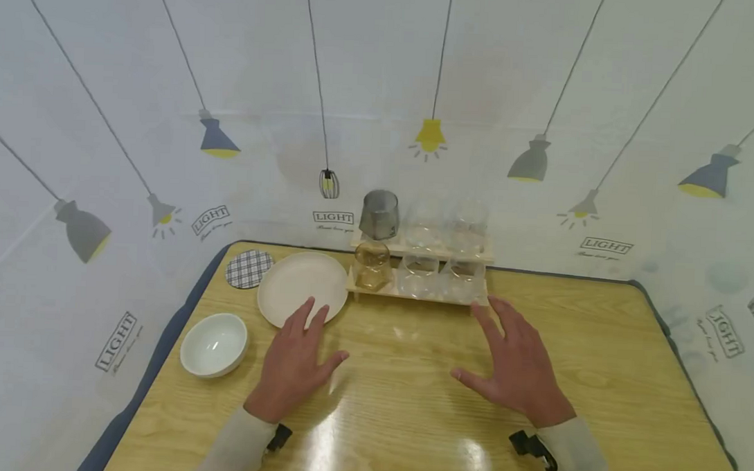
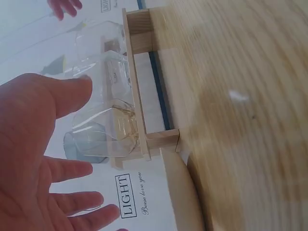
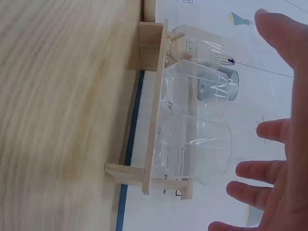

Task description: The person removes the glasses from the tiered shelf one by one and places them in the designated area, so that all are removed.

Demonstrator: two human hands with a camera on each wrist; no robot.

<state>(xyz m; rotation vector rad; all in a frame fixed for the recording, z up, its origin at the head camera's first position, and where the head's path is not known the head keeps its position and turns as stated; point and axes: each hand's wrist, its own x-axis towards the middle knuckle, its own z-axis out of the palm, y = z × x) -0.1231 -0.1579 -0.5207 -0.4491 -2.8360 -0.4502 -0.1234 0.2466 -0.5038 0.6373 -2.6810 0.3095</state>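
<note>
My left hand point(image 1: 293, 365) hovers over the table with fingers spread, its fingertips overlapping the front edge of a cream plate point(image 1: 300, 281). On the other side my right hand point(image 1: 520, 369) is also spread and holds nothing, its fingertips near the right front corner of a wooden two-tier rack point(image 1: 421, 297). An amber glass point(image 1: 372, 268) and two clear glasses, one in the middle point(image 1: 418, 277) and one at the right point(image 1: 463, 280), stand on the lower tier. On the upper tier are a grey glass point(image 1: 380, 215) and two more clear glasses point(image 3: 211, 144).
A white bowl point(image 1: 214, 345) stands at the left, in front of a checked round mat point(image 1: 249, 269). Behind the wooden table point(image 1: 402, 403) rises a pale wall covering point(image 1: 383, 69) printed with lamps. Dark edging point(image 1: 569, 273) runs along the table's back.
</note>
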